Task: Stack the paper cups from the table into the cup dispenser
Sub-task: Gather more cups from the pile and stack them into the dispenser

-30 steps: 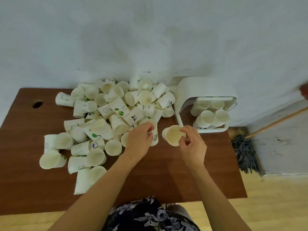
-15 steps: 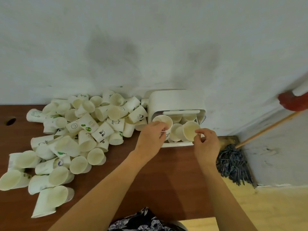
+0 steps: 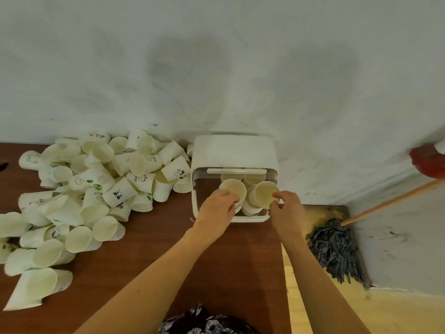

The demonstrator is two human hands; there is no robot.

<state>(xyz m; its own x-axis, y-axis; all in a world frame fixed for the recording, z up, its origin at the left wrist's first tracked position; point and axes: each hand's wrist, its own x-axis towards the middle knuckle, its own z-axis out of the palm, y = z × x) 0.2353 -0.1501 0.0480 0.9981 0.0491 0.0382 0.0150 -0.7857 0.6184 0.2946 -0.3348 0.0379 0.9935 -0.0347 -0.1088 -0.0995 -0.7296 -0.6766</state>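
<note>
A white cup dispenser [image 3: 234,153] stands at the table's back right corner, its open front facing me, with several cups inside. My left hand [image 3: 218,209] grips a paper cup [image 3: 232,188] at the dispenser's left side. My right hand [image 3: 286,209] pinches a second paper cup [image 3: 265,194] by its rim, set on a stack at the right side. A big loose pile of paper cups [image 3: 91,189] covers the left half of the brown table [image 3: 149,256].
The white wall [image 3: 216,68] rises right behind the dispenser. Right of the table, a dark mop head [image 3: 337,249] with a wooden handle lies on the floor. A red object [image 3: 428,162] sits at the right edge.
Both hands carried their cups from the pile area to the dispenser and pushed them deeper onto the stacks. The view shifted right, toward the dispenser.
</note>
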